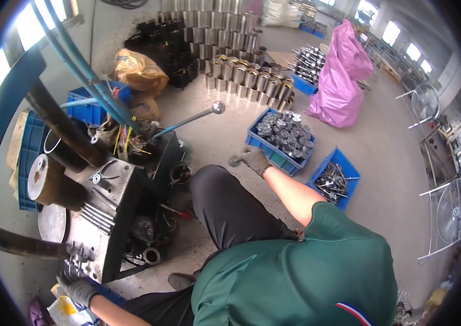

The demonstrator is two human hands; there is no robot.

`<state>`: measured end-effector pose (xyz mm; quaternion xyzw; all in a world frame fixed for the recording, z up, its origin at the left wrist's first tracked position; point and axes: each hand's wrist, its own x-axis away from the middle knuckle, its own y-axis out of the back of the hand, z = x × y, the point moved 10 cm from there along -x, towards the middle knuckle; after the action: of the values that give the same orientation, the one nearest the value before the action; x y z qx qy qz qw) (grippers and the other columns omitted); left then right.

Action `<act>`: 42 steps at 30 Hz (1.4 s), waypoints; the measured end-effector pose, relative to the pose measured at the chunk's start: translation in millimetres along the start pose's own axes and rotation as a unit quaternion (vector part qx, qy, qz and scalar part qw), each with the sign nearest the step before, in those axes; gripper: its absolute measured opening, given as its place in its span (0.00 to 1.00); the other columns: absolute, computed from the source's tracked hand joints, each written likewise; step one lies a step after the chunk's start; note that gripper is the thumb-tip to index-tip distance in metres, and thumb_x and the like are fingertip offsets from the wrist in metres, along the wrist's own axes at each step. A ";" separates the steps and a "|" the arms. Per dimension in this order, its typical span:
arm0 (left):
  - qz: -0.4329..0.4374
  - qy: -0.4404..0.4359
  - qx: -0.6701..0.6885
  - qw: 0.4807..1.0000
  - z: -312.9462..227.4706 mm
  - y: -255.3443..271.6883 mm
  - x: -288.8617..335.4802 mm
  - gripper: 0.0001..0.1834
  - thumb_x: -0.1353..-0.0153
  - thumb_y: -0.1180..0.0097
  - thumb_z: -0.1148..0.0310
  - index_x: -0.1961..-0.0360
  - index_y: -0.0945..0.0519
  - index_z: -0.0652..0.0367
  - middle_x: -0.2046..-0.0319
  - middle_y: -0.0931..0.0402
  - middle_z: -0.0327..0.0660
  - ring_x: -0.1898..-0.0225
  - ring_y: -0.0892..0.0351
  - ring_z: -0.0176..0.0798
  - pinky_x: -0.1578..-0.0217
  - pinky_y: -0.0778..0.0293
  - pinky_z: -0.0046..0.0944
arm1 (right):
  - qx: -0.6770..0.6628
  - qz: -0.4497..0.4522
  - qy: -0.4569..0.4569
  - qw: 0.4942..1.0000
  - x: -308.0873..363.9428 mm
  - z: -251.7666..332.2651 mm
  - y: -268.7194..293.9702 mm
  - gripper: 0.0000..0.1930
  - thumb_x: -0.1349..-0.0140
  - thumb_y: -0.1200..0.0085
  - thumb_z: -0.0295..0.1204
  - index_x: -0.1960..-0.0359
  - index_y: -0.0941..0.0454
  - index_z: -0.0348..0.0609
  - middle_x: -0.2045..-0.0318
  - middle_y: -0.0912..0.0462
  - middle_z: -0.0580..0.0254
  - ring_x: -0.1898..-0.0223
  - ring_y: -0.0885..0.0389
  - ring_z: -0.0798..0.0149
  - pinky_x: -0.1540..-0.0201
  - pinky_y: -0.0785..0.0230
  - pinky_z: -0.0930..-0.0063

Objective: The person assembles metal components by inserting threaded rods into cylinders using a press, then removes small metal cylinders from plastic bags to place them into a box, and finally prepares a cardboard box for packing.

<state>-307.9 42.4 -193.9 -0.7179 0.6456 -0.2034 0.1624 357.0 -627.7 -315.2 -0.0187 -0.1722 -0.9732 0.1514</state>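
My right hand (256,161), in a grey glove, is closed on a small round metal part (235,160) beside my raised knee. It looks like the grey round metal castings (284,133) heaped in the blue crate (275,158) just beyond that hand. My left hand (79,292), also gloved, is low at the left by the near corner of the metal press table (124,187). Its fingers look apart, close to several upright metal shafts (78,259) at that corner; whether they touch is unclear. Several loose metal rods (98,217) lie on the table.
A thick metal cylinder (51,182) and a lever with a ball knob (218,107) belong around the press. Another blue crate (344,202) holds shafted parts. Stacked metal sleeves (246,79), a pink sack (339,81) and standing fans (453,212) are farther off.
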 end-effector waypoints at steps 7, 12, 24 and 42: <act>-0.118 -0.072 -0.427 0.894 -9.4 153.7 -104.9 0.27 0.35 0.39 0.56 0.41 0.24 0.64 0.48 0.19 0.48 0.47 0.20 0.44 0.48 0.23 0.41 | 0.526 -0.112 -0.134 0.832 84.3 -138.8 247.2 0.17 0.36 0.51 0.43 0.67 0.14 0.46 0.63 0.11 0.52 0.61 0.12 0.51 0.61 0.22 0.53; -0.076 0.081 -0.201 0.973 51.0 84.1 -42.3 0.34 0.32 0.42 0.48 0.37 0.27 0.67 0.46 0.17 0.51 0.44 0.19 0.43 0.44 0.24 0.40 | 0.297 -0.512 -0.262 0.762 203.9 -139.2 397.8 0.19 0.38 0.41 0.42 0.50 0.15 0.48 0.50 0.14 0.45 0.45 0.16 0.45 0.42 0.26 0.52; 0.048 0.225 0.113 0.967 56.2 -38.0 56.0 0.13 0.37 0.42 0.69 0.54 0.18 0.63 0.66 0.16 0.40 0.71 0.19 0.34 0.72 0.21 0.30 | 0.288 0.160 0.066 0.942 -36.6 -18.6 -10.6 0.17 0.37 0.38 0.35 0.51 0.16 0.35 0.62 0.11 0.50 0.63 0.13 0.57 0.56 0.21 0.63; 0.100 -0.055 -0.204 0.972 11.3 -118.1 106.9 0.05 0.31 0.38 0.68 0.58 0.18 0.58 0.74 0.25 0.30 0.77 0.31 0.25 0.77 0.34 0.27 | 0.204 0.227 0.583 0.753 106.4 387.9 -394.3 0.18 0.41 0.38 0.32 0.48 0.17 0.42 0.48 0.17 0.54 0.47 0.21 0.47 0.40 0.29 0.56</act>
<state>-191.7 -50.7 -136.3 -0.6777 0.7322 -0.0099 0.0671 130.8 -173.3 -71.1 0.5448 -0.2355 -0.6745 0.4391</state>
